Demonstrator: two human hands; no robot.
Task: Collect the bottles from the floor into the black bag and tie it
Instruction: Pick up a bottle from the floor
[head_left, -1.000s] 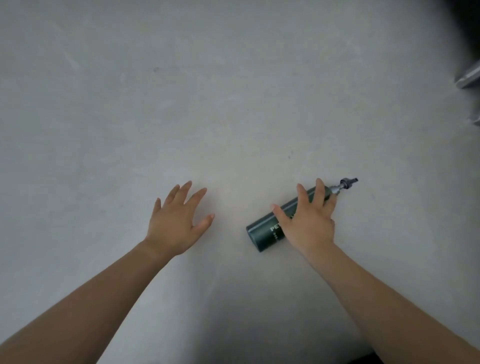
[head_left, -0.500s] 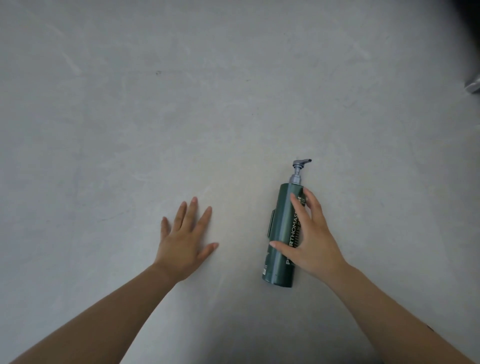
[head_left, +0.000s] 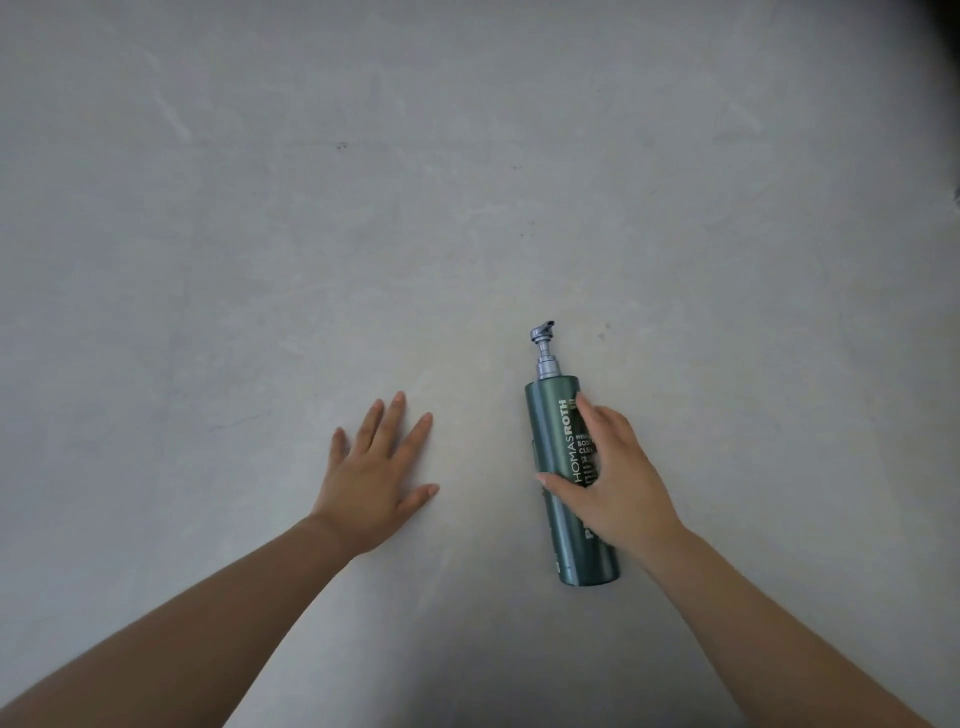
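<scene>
A dark green pump bottle (head_left: 556, 441) with white lettering and a silver pump head lies on the grey floor, its pump pointing away from me. My right hand (head_left: 613, 483) lies over its middle, thumb on the left side and fingers over the right side, wrapped around the body. My left hand (head_left: 376, 478) is to the left of the bottle, palm down with fingers spread, holding nothing. No black bag is in view.
Bare grey concrete floor (head_left: 467, 182) fills the view, with faint scuffs and small dark specks. A dark corner shows at the top right edge.
The bottle has swung from a diagonal lie to pointing straight away from me. My right hand has shifted from its top onto its middle. My left hand stays spread.
</scene>
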